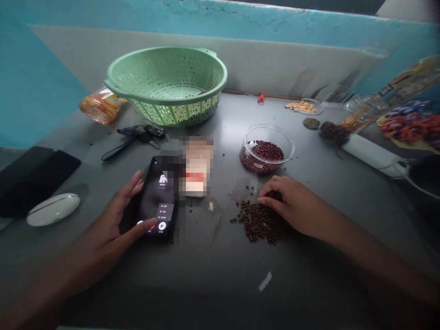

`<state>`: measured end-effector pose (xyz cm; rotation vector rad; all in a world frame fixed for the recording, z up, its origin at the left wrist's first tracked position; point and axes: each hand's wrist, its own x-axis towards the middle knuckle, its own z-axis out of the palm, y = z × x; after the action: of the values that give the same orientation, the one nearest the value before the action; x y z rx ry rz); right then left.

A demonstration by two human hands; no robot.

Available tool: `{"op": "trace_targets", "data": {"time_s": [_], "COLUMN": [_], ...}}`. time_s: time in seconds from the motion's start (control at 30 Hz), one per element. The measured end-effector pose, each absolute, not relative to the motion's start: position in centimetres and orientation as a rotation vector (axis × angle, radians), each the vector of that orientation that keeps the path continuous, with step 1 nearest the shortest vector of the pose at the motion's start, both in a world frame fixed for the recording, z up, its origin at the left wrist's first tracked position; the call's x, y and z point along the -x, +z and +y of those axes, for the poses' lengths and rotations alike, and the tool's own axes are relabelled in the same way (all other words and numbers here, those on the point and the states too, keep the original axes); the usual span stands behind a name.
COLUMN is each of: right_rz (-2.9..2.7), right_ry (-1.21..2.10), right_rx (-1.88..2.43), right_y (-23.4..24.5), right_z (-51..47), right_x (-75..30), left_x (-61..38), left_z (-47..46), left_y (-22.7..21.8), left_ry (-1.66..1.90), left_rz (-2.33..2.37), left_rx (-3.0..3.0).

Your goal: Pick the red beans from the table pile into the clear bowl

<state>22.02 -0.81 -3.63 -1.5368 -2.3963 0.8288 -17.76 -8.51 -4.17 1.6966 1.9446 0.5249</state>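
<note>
My left hand (115,220) grips a black smartphone (151,192) from its left side. The thumb lies over the lit screen, at a red round button near the bottom. Fingers curled and thumb close to the index finger, my right hand (292,204) rests at the upper right edge of a loose heap of small dark red and brown beans (259,222). Whether a bean is between those fingertips is hidden. Just beyond this hand stands a clear round plastic tub (266,149), partly filled with dark red beans (268,150).
A green colander (175,110) stands at the back, beside an orange-labelled jar (101,105) on its side. Keys (147,137), a white mouse (53,209) and a black flat case (34,178) lie left. Yellow kernels (300,106) and a white power strip (373,153) are right.
</note>
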Motion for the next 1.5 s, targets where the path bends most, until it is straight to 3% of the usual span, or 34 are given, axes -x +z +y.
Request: {"op": "trace_targets", "data": {"time_s": [1.5], "right_rz": [-2.436], "right_ry": [0.77], "right_rx": [1.47], "right_y": [-3.5], "right_z": [-0.6], "right_x": [-22.4], "left_x": [19.5], "left_z": [-8.1], "left_y": [-3.2], "left_ry": [0.298], "left_rz": [1.881], "left_rx": [-1.698]}}
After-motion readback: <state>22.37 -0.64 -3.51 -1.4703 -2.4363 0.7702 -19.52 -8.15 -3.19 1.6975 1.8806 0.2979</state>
